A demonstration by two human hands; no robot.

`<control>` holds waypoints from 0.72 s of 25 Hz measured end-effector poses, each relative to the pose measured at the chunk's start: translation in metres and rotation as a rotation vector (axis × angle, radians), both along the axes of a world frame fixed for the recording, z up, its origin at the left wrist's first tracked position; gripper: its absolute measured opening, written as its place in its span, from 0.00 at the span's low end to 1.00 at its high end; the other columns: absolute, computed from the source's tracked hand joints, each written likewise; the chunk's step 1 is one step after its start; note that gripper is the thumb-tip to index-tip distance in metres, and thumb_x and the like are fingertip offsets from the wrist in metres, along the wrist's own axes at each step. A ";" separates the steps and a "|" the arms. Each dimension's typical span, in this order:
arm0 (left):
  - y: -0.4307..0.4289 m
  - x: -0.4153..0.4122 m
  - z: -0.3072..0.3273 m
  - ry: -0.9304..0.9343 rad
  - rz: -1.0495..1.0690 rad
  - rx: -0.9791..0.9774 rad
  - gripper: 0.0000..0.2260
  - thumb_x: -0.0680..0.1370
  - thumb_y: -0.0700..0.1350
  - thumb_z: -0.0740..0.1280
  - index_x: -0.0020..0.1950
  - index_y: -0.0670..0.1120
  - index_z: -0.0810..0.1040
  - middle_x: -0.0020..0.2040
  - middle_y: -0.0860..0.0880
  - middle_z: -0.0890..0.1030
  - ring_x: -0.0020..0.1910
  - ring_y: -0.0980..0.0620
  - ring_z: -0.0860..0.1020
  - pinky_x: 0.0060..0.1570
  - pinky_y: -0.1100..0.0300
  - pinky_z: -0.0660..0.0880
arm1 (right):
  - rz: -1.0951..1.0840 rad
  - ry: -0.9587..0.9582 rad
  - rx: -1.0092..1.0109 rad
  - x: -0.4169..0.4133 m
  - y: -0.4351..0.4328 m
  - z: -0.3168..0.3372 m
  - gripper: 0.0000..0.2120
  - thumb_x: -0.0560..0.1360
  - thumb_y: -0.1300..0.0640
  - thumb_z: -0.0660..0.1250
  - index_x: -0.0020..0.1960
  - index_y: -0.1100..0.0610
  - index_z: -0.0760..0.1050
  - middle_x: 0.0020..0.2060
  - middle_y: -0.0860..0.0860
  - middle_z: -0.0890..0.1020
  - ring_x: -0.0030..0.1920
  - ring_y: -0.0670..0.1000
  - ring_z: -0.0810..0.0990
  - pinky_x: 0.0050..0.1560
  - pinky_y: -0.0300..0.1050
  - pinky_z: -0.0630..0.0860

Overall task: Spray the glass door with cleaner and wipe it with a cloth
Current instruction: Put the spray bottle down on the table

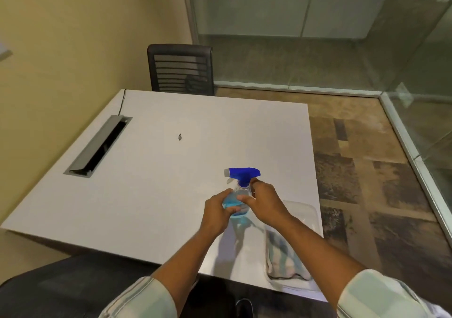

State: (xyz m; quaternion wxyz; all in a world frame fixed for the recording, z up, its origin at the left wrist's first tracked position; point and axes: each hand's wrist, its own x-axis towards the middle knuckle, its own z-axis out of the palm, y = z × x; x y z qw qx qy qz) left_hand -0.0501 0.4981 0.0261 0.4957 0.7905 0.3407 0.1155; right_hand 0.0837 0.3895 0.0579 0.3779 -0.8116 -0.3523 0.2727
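Note:
A clear spray bottle (241, 190) with blue liquid and a blue trigger head stands upright near the white table's (159, 171) right edge. My left hand (217, 211) wraps the bottle's body from the left. My right hand (265, 201) holds it from the right, fingers at the neck just under the trigger head. A striped cloth (281, 256) lies folded in a clear plastic tray (310, 212) at the table's near right corner, partly hidden by my right forearm. Glass walls (305, 24) stand at the far side and along the right.
A black mesh chair (181, 68) stands at the table's far end. A grey cable hatch (97, 146) is set in the table's left part, and a small dark speck (179, 136) lies mid-table. A dark chair seat (73, 288) is below me.

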 end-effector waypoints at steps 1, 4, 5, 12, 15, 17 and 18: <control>-0.001 0.000 -0.005 0.010 -0.003 -0.009 0.14 0.79 0.39 0.77 0.65 0.42 0.85 0.56 0.46 0.89 0.50 0.52 0.84 0.49 0.77 0.74 | -0.004 -0.002 -0.015 0.000 0.000 -0.008 0.15 0.79 0.52 0.75 0.44 0.41 0.70 0.39 0.38 0.77 0.39 0.38 0.78 0.37 0.28 0.70; -0.001 -0.001 -0.016 0.043 -0.016 -0.013 0.14 0.79 0.36 0.76 0.65 0.41 0.84 0.55 0.47 0.87 0.47 0.56 0.83 0.48 0.79 0.74 | -0.020 0.008 -0.066 -0.002 -0.003 -0.030 0.11 0.79 0.51 0.75 0.48 0.43 0.72 0.42 0.37 0.77 0.41 0.36 0.78 0.40 0.27 0.69; -0.001 -0.001 -0.020 0.051 -0.026 -0.020 0.14 0.79 0.35 0.75 0.64 0.41 0.84 0.55 0.48 0.86 0.47 0.60 0.83 0.48 0.78 0.74 | -0.025 0.011 -0.069 -0.003 -0.004 -0.037 0.11 0.79 0.51 0.75 0.51 0.44 0.72 0.43 0.36 0.77 0.42 0.35 0.77 0.41 0.26 0.69; 0.001 0.001 -0.037 0.072 -0.048 -0.084 0.14 0.81 0.34 0.73 0.66 0.42 0.84 0.57 0.47 0.88 0.50 0.54 0.86 0.52 0.69 0.82 | -0.066 0.077 -0.044 -0.008 -0.010 -0.049 0.17 0.81 0.53 0.73 0.68 0.48 0.76 0.55 0.39 0.78 0.51 0.41 0.80 0.45 0.23 0.70; -0.003 0.001 -0.038 0.142 -0.014 -0.082 0.23 0.82 0.39 0.74 0.77 0.43 0.78 0.70 0.43 0.84 0.65 0.48 0.85 0.70 0.53 0.80 | -0.104 0.045 -0.040 -0.001 -0.026 -0.043 0.18 0.81 0.55 0.73 0.70 0.48 0.75 0.58 0.40 0.79 0.54 0.40 0.80 0.49 0.25 0.71; -0.011 0.000 -0.040 0.207 0.065 -0.085 0.30 0.84 0.43 0.73 0.84 0.43 0.67 0.80 0.43 0.75 0.78 0.41 0.76 0.77 0.48 0.74 | -0.177 0.015 -0.034 0.007 -0.045 -0.042 0.17 0.82 0.56 0.71 0.70 0.50 0.76 0.58 0.42 0.81 0.51 0.40 0.80 0.47 0.25 0.71; -0.017 -0.003 -0.042 0.220 0.119 -0.070 0.29 0.84 0.45 0.72 0.84 0.44 0.66 0.82 0.44 0.72 0.79 0.42 0.74 0.77 0.48 0.73 | -0.209 -0.003 -0.029 0.011 -0.056 -0.043 0.16 0.82 0.56 0.71 0.69 0.51 0.77 0.58 0.45 0.83 0.51 0.42 0.81 0.48 0.27 0.73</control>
